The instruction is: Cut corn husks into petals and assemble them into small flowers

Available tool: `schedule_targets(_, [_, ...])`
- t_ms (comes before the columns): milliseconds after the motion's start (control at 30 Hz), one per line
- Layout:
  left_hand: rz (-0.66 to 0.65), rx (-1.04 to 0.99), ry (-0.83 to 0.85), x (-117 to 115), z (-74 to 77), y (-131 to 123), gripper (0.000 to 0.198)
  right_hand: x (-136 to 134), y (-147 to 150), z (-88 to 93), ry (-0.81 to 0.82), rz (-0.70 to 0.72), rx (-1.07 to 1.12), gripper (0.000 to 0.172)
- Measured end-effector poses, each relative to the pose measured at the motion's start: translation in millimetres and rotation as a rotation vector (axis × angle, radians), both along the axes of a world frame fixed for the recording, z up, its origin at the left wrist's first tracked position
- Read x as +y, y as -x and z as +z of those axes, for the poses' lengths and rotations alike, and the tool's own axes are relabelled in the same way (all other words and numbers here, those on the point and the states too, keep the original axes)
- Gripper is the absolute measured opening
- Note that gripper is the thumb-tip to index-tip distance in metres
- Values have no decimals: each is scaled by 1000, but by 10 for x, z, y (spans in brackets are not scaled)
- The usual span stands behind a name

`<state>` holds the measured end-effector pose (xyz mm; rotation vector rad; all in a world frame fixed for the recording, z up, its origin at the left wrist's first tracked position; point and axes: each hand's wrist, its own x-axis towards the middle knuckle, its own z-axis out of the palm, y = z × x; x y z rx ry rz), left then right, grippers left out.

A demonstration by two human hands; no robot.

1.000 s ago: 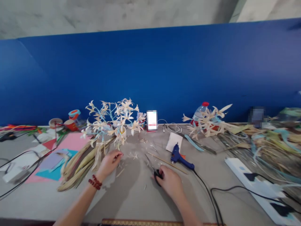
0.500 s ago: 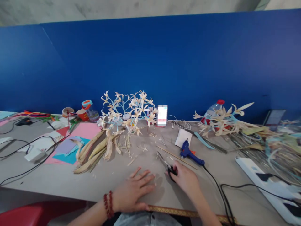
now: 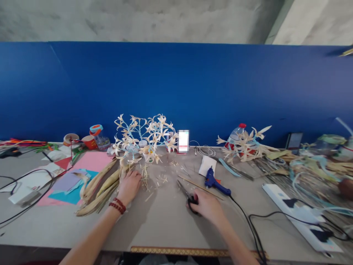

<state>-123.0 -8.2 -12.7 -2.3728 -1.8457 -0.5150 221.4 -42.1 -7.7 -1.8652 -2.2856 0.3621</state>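
My left hand [image 3: 129, 186], with a red bead bracelet on the wrist, lies on the grey table at the right end of a bundle of dried corn husks [image 3: 99, 187]; its fingers curl onto the husk strips, and I cannot see whether it grips one. My right hand [image 3: 207, 207] is closed on the black handles of a pair of scissors [image 3: 186, 193], whose blades point up and left along the table. A sprig of pale husk flowers on light blue stems [image 3: 143, 137] stands just behind the left hand.
A blue glue gun [image 3: 214, 183] with a black cord lies right of the scissors, a thin wooden stick [image 3: 200, 187] beside it. Coloured paper sheets [image 3: 82, 169] lie left, a power strip [image 3: 300, 217] right. A plastic bottle [image 3: 236, 135] and more husk flowers stand against the blue backboard.
My left hand moved from lying flat near the table's front edge forward and left onto the corn husks. The right hand stays on the scissors.
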Motion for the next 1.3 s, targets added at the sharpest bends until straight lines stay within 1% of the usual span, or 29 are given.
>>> schedule_targets(67, [0,0,-7,25,10,3,17,48,-38,30,40,50,2,13])
schedule_targets(133, [9,-3,-25,23,26,-7,19,93,-85,64,84,89,8,16])
schedule_targets(200, [0,-76,-43,-3,57,-35,19,130,-96,108,99,106,54,19])
schedule_targets(233, [-19,-152,-46,-24,78,-65,19,144,-71,132,91,107,105,19])
schedule_targets(300, [-93,-366,-20,-80,125,-172,17,164,55,172,63,107,281,20])
schedule_targets(367, [-179,-553,47,-146,173,-339,16,176,275,182,80,156,562,25])
schedule_targets(400, [-224,-606,102,-179,194,-436,16,184,405,171,123,174,724,28])
schedule_targets(433, [-268,-644,137,-209,212,-536,15,195,536,151,200,188,888,31])
schedule_targets(500, [-350,-693,192,-251,233,-721,14,232,760,88,370,145,1179,36])
schedule_targets(533, [-371,-720,218,-259,236,-798,15,257,839,51,381,100,1275,34])
schedule_targets(633, [-371,-816,306,-229,211,-953,17,340,913,-49,306,-33,1438,34])
schedule_targets(733, [-330,-923,366,-148,136,-1020,19,420,820,-110,222,-119,1570,34])
schedule_targets(867, [-309,-1089,486,-76,-15,-1053,27,483,674,-130,109,-213,1654,33])
schedule_targets(967, [-337,-1189,608,-84,-83,-1046,31,491,623,-107,66,-227,1660,33])
schedule_targets(1033, [-341,-1228,676,-113,-71,-1028,32,493,604,-79,49,-228,1664,31])
schedule_targets(1200, [-318,-1259,805,-175,54,-976,31,504,576,-25,9,-304,1706,25])
schedule_targets(1300, [-304,-1285,895,-179,73,-954,31,506,573,-11,-1,-331,1702,25])
